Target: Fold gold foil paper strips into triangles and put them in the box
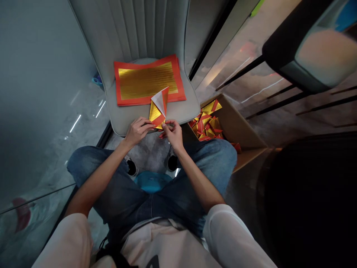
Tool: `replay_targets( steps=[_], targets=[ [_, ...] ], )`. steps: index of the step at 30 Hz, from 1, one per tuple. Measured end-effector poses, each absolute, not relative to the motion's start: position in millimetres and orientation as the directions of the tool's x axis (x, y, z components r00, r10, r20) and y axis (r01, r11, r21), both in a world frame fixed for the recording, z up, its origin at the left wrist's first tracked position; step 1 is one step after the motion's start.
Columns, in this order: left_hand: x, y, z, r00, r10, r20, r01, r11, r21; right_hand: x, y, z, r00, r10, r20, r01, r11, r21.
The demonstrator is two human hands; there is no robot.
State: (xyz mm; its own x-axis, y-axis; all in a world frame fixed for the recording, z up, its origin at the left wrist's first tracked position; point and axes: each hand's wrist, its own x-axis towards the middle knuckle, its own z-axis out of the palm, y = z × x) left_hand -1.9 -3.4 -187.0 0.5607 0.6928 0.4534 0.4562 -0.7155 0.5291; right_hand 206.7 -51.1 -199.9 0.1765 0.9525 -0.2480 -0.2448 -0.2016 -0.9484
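Observation:
Between my two hands is a partly folded sheet of gold and red paper [156, 111], its white underside showing on one flap that points up and away from me. My left hand [138, 129] pinches its lower left edge. On its lower right corner, the thumb and fingers of my right hand [173, 133] are closed. The folded paper is held at the front edge of the grey chair seat. Behind it on the seat lies a stack of flat red sheets with gold centres [145, 78].
At the right of the chair, a cardboard box [237, 128] holds several folded red and gold paper pieces [208, 121]. The grey chair [184, 109] stands before my knees. A blue seat [152, 181] shows between my legs. Another chair [304, 56] is at the upper right, beside a glass panel.

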Motion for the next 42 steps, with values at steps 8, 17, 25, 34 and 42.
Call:
replay_targets(
  steps=[8, 17, 25, 34, 42],
  targets=[
    [4.2, -9.3, -173.1, 0.500, 0.781, 0.375, 0.488, -0.611, 0.624, 206.1, -62.9, -204.2, 0.170, 0.951, -0.257, -0.269, -0.206, -0.941],
    [17.0, -73.5, -180.7, 0.017, 1.000, -0.020, 0.252, 0.015, 0.968, 198.1, -75.3, -201.0, 0.136, 0.961, -0.243, -0.325, -0.188, -0.927],
    [29.7, -90.4, -188.1, -0.033, 0.978, -0.204, -0.033, 0.203, 0.979, 179.2, -92.5, -207.5, 0.179, 0.962, -0.207, -0.287, -0.150, -0.946],
    [28.6, -98.1, -193.9, -0.144, 0.966, -0.214, -0.104, 0.201, 0.974, 165.8, -100.0, -211.4, 0.220, 0.960, -0.172, -0.214, -0.124, -0.969],
    [19.9, -93.5, -200.2, -0.206, 0.954, -0.216, -0.125, 0.193, 0.973, 158.0, -100.3, -221.0, 0.177, 0.960, -0.216, -0.227, -0.174, -0.958]
  ],
)
